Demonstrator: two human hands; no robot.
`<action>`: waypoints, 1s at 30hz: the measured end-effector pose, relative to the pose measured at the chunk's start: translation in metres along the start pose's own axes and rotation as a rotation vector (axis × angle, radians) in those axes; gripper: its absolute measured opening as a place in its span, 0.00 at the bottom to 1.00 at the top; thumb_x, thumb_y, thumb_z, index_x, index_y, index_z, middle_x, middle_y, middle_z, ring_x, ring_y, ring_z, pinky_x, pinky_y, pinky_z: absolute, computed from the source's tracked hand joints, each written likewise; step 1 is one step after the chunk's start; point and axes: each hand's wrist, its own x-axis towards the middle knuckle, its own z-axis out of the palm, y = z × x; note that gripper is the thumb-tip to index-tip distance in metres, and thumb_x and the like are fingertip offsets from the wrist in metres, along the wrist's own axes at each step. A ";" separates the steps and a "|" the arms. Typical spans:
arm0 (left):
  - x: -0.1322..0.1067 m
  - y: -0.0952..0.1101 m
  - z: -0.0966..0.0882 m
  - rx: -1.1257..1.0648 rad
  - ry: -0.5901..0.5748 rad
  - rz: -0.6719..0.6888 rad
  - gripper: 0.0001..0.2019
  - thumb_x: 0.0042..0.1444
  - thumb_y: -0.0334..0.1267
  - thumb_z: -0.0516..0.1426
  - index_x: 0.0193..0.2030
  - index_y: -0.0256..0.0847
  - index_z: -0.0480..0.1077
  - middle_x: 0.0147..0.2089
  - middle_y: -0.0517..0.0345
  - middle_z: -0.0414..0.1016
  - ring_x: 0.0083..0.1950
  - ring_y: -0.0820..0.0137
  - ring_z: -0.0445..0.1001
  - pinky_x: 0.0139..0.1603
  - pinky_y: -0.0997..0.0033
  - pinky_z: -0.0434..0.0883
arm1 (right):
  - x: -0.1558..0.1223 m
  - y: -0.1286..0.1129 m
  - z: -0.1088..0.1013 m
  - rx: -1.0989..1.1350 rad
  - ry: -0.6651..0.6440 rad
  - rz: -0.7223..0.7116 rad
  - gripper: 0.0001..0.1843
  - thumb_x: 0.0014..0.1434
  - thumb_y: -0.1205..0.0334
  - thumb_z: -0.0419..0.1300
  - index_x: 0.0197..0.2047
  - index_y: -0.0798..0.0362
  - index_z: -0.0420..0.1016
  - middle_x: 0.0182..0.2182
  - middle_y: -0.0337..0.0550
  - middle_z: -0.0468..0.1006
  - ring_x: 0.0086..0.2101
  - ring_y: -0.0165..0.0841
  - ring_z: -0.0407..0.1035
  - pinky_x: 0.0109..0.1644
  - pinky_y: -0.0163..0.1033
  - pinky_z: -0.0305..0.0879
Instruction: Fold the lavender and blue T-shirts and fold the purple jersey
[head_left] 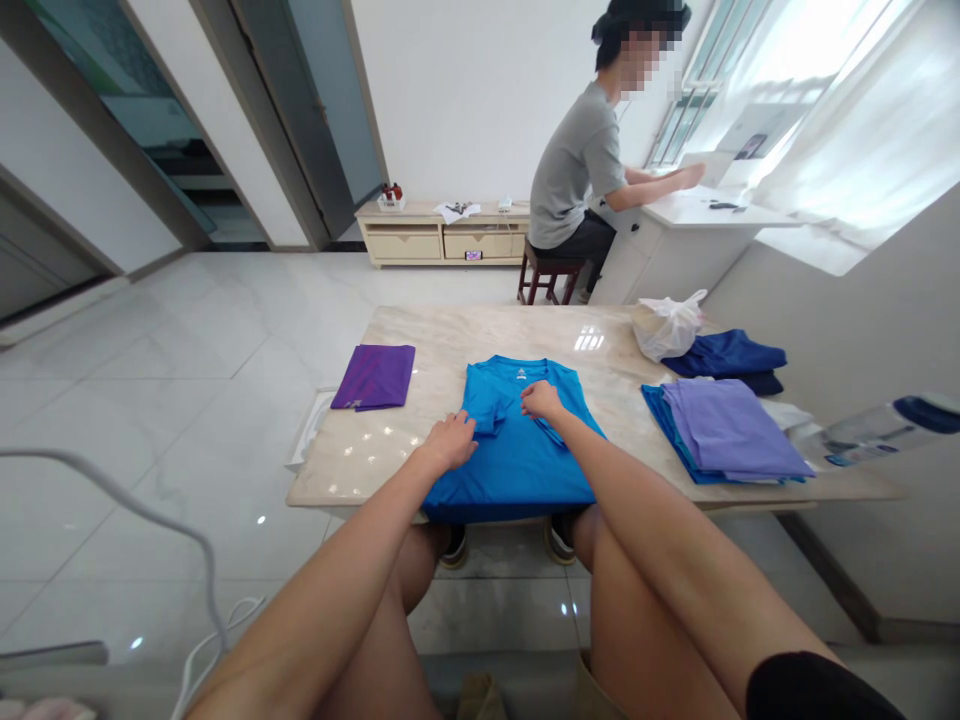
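Observation:
A bright blue T-shirt (517,470) lies on the marble-look table in front of me, its neckline facing away and its lower part hanging over the near edge. The left sleeve is folded inward onto the body. My left hand (452,441) rests at the shirt's left side, fingers stretched out over that folded sleeve. My right hand (541,400) is over the chest below the collar. Its fingers are curled and pressed together, seemingly on the shirt's fabric; the fingertips are partly hidden.
On the table (442,325), a folded purple garment (375,377) lies left. At right are a stack of folded garments with a lavender one (731,425) on top, dark blue cloth (727,355), a white plastic bag (667,325) and a clear bottle (885,430). Beyond, a person (577,165) sits at a white desk.

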 end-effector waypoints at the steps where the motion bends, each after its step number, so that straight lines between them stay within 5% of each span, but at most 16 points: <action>1: 0.001 0.000 0.002 -0.007 0.005 -0.004 0.22 0.74 0.44 0.55 0.70 0.42 0.70 0.75 0.36 0.68 0.74 0.44 0.69 0.70 0.45 0.73 | -0.001 0.006 -0.007 -0.042 0.014 -0.013 0.10 0.65 0.65 0.67 0.48 0.58 0.87 0.39 0.57 0.89 0.43 0.45 0.86 0.50 0.41 0.81; 5: 0.010 0.002 0.008 -0.048 -0.016 -0.017 0.27 0.74 0.46 0.54 0.76 0.42 0.65 0.77 0.35 0.66 0.76 0.43 0.67 0.73 0.44 0.70 | -0.008 0.028 -0.027 -0.214 0.065 -0.082 0.16 0.69 0.63 0.63 0.54 0.56 0.87 0.55 0.61 0.86 0.59 0.50 0.80 0.64 0.44 0.74; 11: 0.030 0.018 0.011 -0.107 -0.066 -0.063 0.38 0.77 0.54 0.50 0.87 0.47 0.43 0.83 0.33 0.56 0.82 0.40 0.59 0.77 0.41 0.62 | -0.018 0.060 -0.043 -0.415 -0.001 -0.155 0.21 0.72 0.59 0.60 0.63 0.56 0.83 0.61 0.60 0.83 0.63 0.51 0.76 0.66 0.46 0.71; 18: 0.060 0.048 0.016 -0.139 -0.109 -0.132 0.32 0.76 0.56 0.47 0.82 0.51 0.58 0.85 0.36 0.53 0.83 0.39 0.58 0.75 0.38 0.63 | -0.017 0.087 -0.058 -0.491 -0.095 -0.250 0.22 0.73 0.62 0.60 0.66 0.58 0.81 0.63 0.60 0.82 0.62 0.52 0.77 0.66 0.47 0.71; 22: 0.069 0.062 0.021 -0.117 -0.087 -0.062 0.31 0.76 0.54 0.49 0.82 0.49 0.59 0.87 0.42 0.49 0.84 0.41 0.53 0.79 0.37 0.59 | -0.015 0.094 -0.062 -0.482 -0.095 -0.273 0.22 0.73 0.64 0.58 0.66 0.57 0.81 0.62 0.58 0.82 0.62 0.50 0.76 0.67 0.45 0.70; 27: 0.076 0.071 0.020 -0.126 -0.048 0.213 0.33 0.75 0.48 0.53 0.84 0.49 0.54 0.87 0.48 0.50 0.83 0.49 0.55 0.80 0.45 0.61 | -0.015 0.101 -0.061 -0.441 -0.137 -0.359 0.22 0.72 0.66 0.58 0.64 0.56 0.83 0.63 0.56 0.82 0.64 0.47 0.75 0.71 0.42 0.66; 30: 0.084 0.070 0.021 -0.137 0.089 0.085 0.32 0.76 0.45 0.49 0.84 0.46 0.53 0.86 0.44 0.52 0.82 0.49 0.58 0.78 0.48 0.64 | -0.015 0.112 -0.059 -0.416 -0.138 -0.391 0.25 0.72 0.67 0.58 0.68 0.55 0.80 0.68 0.55 0.78 0.68 0.47 0.71 0.76 0.44 0.61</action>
